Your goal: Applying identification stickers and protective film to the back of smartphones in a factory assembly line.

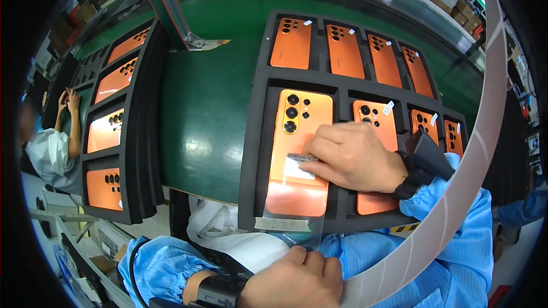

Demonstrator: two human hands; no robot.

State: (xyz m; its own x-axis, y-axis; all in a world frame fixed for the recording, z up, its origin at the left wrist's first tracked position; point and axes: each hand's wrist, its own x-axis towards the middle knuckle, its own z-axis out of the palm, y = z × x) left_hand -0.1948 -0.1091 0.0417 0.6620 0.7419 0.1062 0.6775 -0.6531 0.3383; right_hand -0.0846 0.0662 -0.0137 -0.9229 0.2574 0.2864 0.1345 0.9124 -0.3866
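An orange phone (281, 148) lies back up in the front left pocket of a black foam tray (249, 154). My right hand (357, 157) is over it, fingers curled, thumb and index finger closed on the edge of a small printed label (295, 165) on the phone's back. Clear film runs past the phone's lower end, with a beige tape tab (282, 225) across it. Near the lower edge, my left hand (294, 282) is closed around the end of a long translucent strip (456, 211), which arcs up along the right side. Its fingertips are hidden.
Several more orange phones (291, 43) fill the tray's other pockets, most with small white stickers. A stack of black trays (142, 137) holding orange phones stands at left. Green work surface (200, 114) lies between. A metal post (162, 3) rises behind. Another person (54, 148) works at far left.
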